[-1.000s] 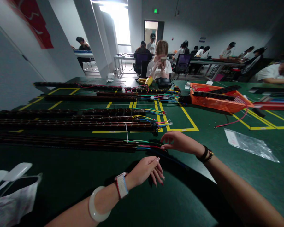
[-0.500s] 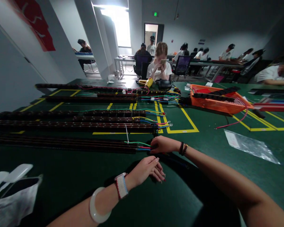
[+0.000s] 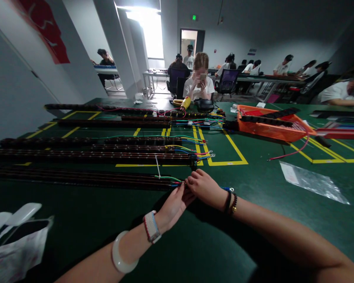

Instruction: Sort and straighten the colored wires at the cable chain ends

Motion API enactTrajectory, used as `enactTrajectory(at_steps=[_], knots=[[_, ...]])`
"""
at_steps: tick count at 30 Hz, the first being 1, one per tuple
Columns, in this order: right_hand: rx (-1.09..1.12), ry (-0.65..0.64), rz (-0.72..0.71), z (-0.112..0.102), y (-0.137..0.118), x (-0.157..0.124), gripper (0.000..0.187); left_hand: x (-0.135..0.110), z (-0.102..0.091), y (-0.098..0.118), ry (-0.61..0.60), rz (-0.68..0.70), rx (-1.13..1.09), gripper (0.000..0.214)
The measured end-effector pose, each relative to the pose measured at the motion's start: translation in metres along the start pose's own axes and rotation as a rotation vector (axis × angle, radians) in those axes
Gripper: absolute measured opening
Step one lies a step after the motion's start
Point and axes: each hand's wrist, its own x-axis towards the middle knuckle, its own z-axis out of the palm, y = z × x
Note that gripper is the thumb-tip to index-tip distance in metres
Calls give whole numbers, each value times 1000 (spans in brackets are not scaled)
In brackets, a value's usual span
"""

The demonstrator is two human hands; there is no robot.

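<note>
Right hand (image 3: 205,190): closed on coloured wires (image 3: 177,182). Left hand (image 3: 173,203): meeting it from eight o'clock; grip cannot be told. Coloured wires: right hand's nine o'clock, leaving dark harness (image 3: 76,179). Blue ring terminal (image 3: 230,189): right hand's three o'clock.

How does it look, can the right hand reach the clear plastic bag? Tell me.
Probably yes: only a blue wire end shows between the right hand and the plastic bag, though the hand is busy at the wires.

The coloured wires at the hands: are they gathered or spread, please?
Gathered: the wires converge where the left hand and right hand meet.
</note>
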Motion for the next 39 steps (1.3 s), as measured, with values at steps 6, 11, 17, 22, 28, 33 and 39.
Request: enactTrajectory(at_steps=[6,11,17,22,28,33,39], knots=[[-131,94,28,12,-21,-7,32,5,0,-1,74,0,-74,17],[-105,155,95,21,-32,-18,43,7,0,-1,35,14,-82,18],[68,106,138,-9,-16,-29,34,9,-5,-1,-42,-1,-16,19],[111,116,336,-42,-3,-44,22,5,-3,1,-25,-14,-1,24],[147,72,378,-38,-21,-62,34,-1,-1,1,-101,-14,120,36],[150,-22,427,-23,-35,-69,45,-1,-1,2,-152,-14,126,36],[138,-62,460,-11,-54,-66,30,1,-2,1,-109,4,109,31]])
